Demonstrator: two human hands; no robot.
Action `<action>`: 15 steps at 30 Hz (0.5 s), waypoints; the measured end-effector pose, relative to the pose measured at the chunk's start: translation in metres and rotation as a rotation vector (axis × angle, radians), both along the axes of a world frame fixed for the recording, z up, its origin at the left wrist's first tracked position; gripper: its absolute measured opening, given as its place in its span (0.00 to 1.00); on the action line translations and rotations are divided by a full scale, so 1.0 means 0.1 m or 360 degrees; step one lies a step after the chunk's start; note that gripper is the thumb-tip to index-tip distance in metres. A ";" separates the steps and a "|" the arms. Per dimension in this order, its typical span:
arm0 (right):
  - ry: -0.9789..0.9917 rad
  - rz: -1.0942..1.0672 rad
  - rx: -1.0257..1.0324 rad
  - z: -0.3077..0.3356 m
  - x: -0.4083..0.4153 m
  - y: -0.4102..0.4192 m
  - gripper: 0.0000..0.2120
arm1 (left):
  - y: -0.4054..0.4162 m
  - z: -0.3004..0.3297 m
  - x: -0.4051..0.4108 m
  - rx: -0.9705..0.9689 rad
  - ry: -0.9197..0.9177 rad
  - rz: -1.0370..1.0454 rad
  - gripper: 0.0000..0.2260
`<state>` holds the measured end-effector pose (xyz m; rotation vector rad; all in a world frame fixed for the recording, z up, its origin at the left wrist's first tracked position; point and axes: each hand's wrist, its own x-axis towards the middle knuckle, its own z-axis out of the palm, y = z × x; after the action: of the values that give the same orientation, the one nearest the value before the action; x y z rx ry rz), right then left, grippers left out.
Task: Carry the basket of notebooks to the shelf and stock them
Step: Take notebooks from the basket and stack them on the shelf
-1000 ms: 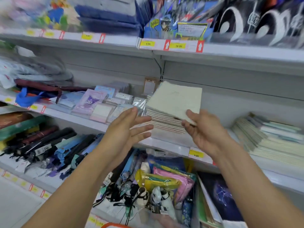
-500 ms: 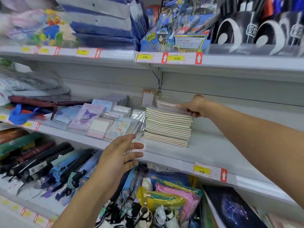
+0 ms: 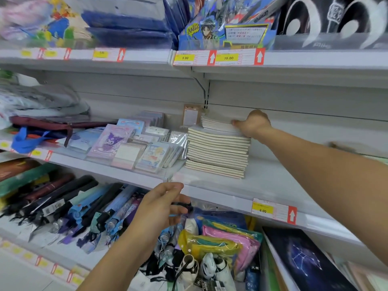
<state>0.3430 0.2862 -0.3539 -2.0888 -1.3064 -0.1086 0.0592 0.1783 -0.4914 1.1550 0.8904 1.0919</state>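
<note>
I see right hand (image 3: pixel 253 123) reaching far in, fingers curled on small batch of notebooks (image 3: pixel 216 123) atop cream stack (image 3: pixel 217 153) on white middle shelf (image 3: pixel 262 181). Left hand (image 3: pixel 161 206) hovers loose, holding nothing, before shelf edge. Umbrellas (image 3: pixel 69 206) below.

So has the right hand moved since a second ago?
Yes. The right hand went from the shelf's front edge back toward the rear wall, onto the notebook stack.

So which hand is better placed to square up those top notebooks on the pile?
Probably the right hand: it already rests on the few cream paper notebooks atop the stack. The left hand hovers empty below the shelf edge.
</note>
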 end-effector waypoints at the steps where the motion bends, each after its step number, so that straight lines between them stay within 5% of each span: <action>1: -0.0061 -0.0014 0.0166 -0.03 -0.06 -0.09 0.25 | 0.00 -0.04 0.02 -0.0008 0.0058 -0.0017 0.07; 4: 0.0012 0.0258 0.1111 -0.48 -0.38 -0.76 0.15 | -0.06 -0.19 0.07 -0.0088 0.0312 -0.0132 0.09; 6: 0.0050 0.0558 0.1237 -1.15 -0.69 -1.39 0.10 | -0.10 -0.34 0.12 -0.0159 0.0577 -0.0282 0.11; 8: 0.0243 0.0698 0.0777 -2.04 -0.90 -1.87 0.12 | -0.13 -0.51 0.15 -0.0182 0.0932 -0.0514 0.13; 11: 0.0471 0.0455 -0.0558 -3.48 -0.89 -2.29 0.19 | -0.19 -0.76 0.15 -0.0068 0.1413 -0.0960 0.13; 15: 0.0804 0.0036 -0.1604 -4.68 -0.81 -2.91 0.51 | -0.16 -1.15 0.12 0.0015 0.1842 -0.1329 0.13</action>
<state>0.2621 -0.0045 -0.8223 -2.6032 -1.1532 1.2377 0.0713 0.1618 -0.6069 1.9405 1.0533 -0.3506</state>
